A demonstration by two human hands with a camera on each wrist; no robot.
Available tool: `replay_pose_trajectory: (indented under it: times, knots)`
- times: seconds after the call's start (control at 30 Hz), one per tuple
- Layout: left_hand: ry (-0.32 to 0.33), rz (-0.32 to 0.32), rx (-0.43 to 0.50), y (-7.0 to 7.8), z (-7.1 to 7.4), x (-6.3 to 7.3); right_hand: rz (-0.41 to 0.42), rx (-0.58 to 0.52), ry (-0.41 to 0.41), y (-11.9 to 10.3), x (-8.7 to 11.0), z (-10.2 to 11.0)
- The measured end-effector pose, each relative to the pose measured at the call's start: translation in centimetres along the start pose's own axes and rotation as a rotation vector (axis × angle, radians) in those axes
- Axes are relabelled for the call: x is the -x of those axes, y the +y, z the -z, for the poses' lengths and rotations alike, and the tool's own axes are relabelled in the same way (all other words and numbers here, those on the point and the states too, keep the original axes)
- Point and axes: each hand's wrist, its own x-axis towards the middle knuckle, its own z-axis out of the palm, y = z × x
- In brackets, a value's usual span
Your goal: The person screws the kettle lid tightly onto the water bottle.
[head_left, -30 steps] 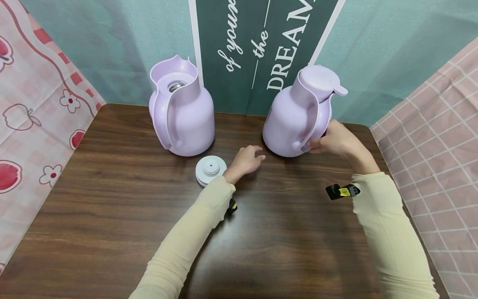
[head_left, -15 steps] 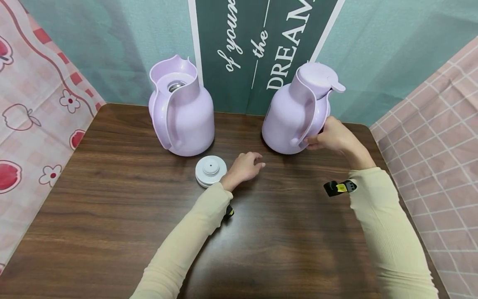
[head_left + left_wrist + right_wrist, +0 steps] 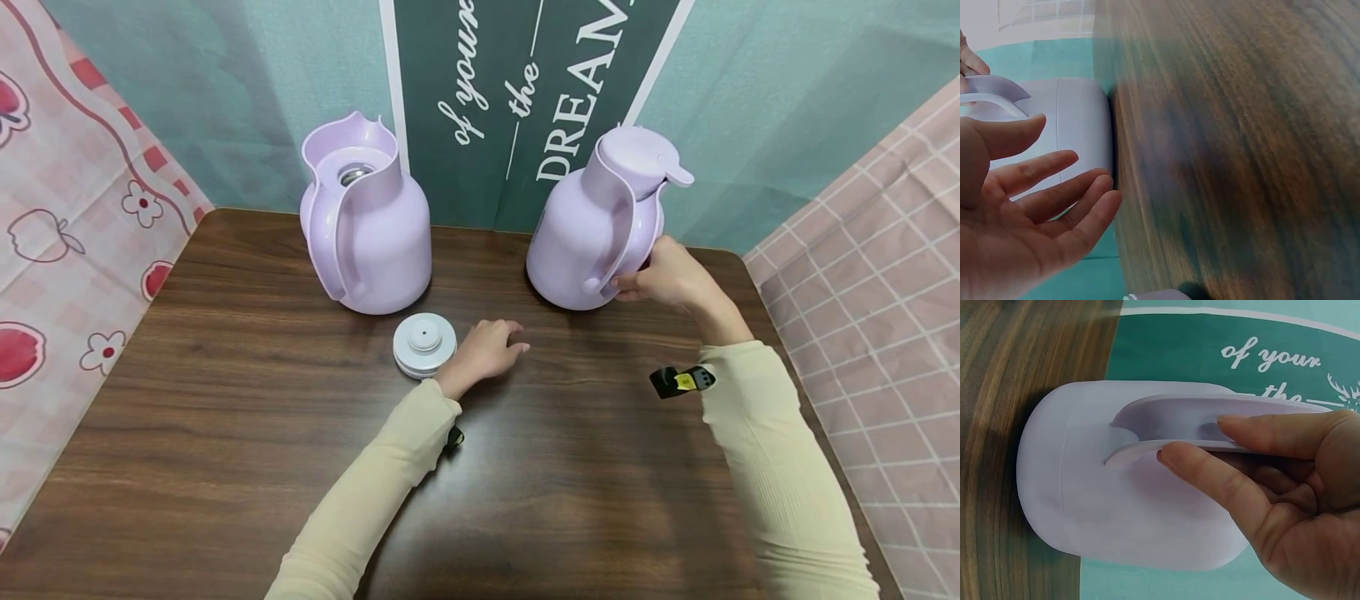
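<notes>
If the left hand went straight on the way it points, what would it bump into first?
Probably the lidded lilac jug, low on its body: in the head view the left hand points roughly toward its base, though the exact depth is unclear.

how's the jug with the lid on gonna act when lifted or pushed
The jug probably won't flex, as it looks like hard, smooth plastic. It may tilt when lifted, since its handle sits on one side only. It looks broad at the bottom, so a light push likely won't tip it.
</notes>
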Motion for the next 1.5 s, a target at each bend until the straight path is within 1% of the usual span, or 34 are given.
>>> replay_pose_trajectory:
  times: [0.2,0.4,0.63,0.77,1.0,1.1,1.23,1.4,1.5]
  knots:
    - [-0.016,-0.026,-0.032,0.0,0.1,1.0,0.026,0.061,0.013,0.1,0.2,-0.1]
    - [-0.038,-0.053,-0.065,0.1,0.3,2.2,0.064,0.174,0.046,0.4,0.4,0.0]
    - [-0.065,-0.076,-0.124,0.0,0.3,3.0,0.07,0.235,0.086,0.6,0.8,-0.2]
    - [-0.068,-0.103,-0.134,0.0,0.4,3.5,0.077,0.286,0.108,0.7,1.0,-0.2]
    - [-0.04,-0.135,-0.124,0.0,0.6,4.3,0.102,0.313,0.107,1.3,1.6,-0.4]
    - [-0.026,-0.143,-0.121,-0.1,0.7,4.6,0.105,0.302,0.122,1.6,2.0,-0.7]
    - [0.002,-0.156,-0.116,-0.2,0.7,5.0,0.089,0.269,0.131,1.8,2.5,-1.2]
    - [0.06,-0.165,-0.107,-0.5,0.8,5.5,0.036,0.24,0.132,1.8,3.4,-1.9]
    - [0.113,-0.173,-0.11,-0.6,1.0,5.8,0.018,0.222,0.116,1.7,3.8,-2.4]
